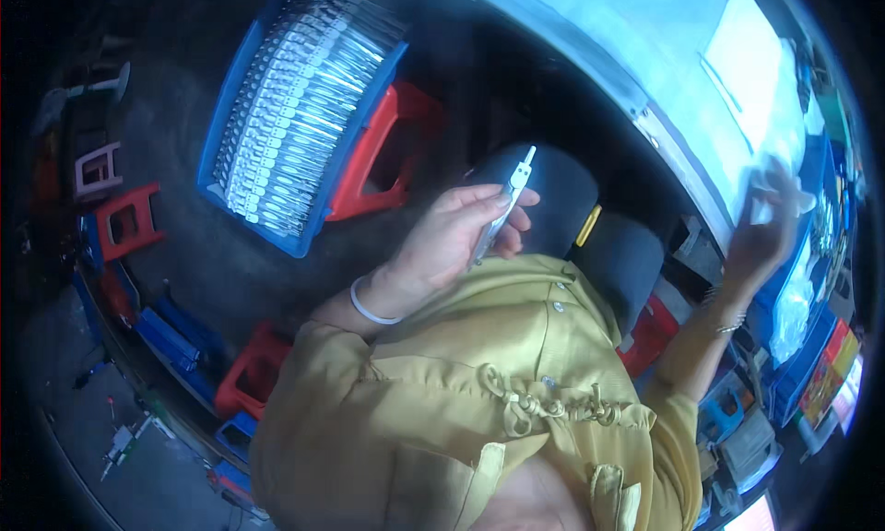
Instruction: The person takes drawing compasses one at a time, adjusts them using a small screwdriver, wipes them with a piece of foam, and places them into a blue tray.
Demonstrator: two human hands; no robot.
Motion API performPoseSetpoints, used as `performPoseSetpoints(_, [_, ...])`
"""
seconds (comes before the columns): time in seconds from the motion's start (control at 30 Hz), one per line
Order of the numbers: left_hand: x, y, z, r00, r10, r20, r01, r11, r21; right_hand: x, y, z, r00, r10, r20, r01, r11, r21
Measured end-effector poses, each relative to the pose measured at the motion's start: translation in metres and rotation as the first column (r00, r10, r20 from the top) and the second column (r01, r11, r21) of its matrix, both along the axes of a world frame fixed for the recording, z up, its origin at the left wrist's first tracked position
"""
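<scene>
My left hand [466, 222] is closed above my lap, pinching a slim silver metal tool [502, 208] between thumb and fingers. The tool points up and away, with two small dark holes near its narrow tip; its exact kind does not show. My right hand [772, 219] reaches to the far right, over the table's edge by a blue bin. Motion smears its fingers, so whether they grip anything is unclear. Something whitish [804, 201] shows beside them. To the left, a blue tray [214, 194] holds several rows of similar silver metal pieces [295, 107].
A red stool [355, 185] stands under the tray. The pale worktable [590, 24] curves across the upper right, with a white sheet [742, 56] on it. Blue bins [807, 342] with clear plastic bags line the right side. Another red stool [249, 374] is at lower left.
</scene>
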State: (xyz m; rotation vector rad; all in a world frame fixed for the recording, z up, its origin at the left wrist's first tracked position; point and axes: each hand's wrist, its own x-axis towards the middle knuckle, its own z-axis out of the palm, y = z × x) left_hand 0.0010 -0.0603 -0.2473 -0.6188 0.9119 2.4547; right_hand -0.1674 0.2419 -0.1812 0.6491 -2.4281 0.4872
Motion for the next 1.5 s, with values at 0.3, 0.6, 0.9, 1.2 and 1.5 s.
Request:
performPoseSetpoints(0.3, [0.006,-0.015,-0.053,0.910,0.407,-0.081,-0.372,0.887,0.273,0.094,-0.188,-0.066,0.196,0.542,0.817,-0.156,0.840,-0.519])
performPoseSetpoints(0.6, [0.016,-0.050,-0.075,0.719,0.670,-0.186,-0.607,0.735,0.301,0.072,-0.266,-0.094,-0.133,0.691,0.711,0.018,0.719,-0.695])
performPoseSetpoints(0.9, [0.027,-0.087,-0.058,0.642,0.741,-0.195,-0.763,0.643,-0.066,0.011,-0.388,-0.113,0.298,0.716,0.631,-0.485,0.683,-0.546])
performPoseSetpoints(1.2, [0.038,-0.079,-0.072,0.776,0.619,-0.120,-0.631,0.764,-0.136,-0.011,-0.424,-0.144,0.303,0.723,0.621,-0.610,0.648,-0.457])
performPoseSetpoints(1.5, [0.043,-0.063,-0.085,0.864,0.495,-0.097,-0.504,0.851,-0.150,0.002,-0.422,-0.151,0.432,0.743,0.511,-0.598,0.661,-0.454])
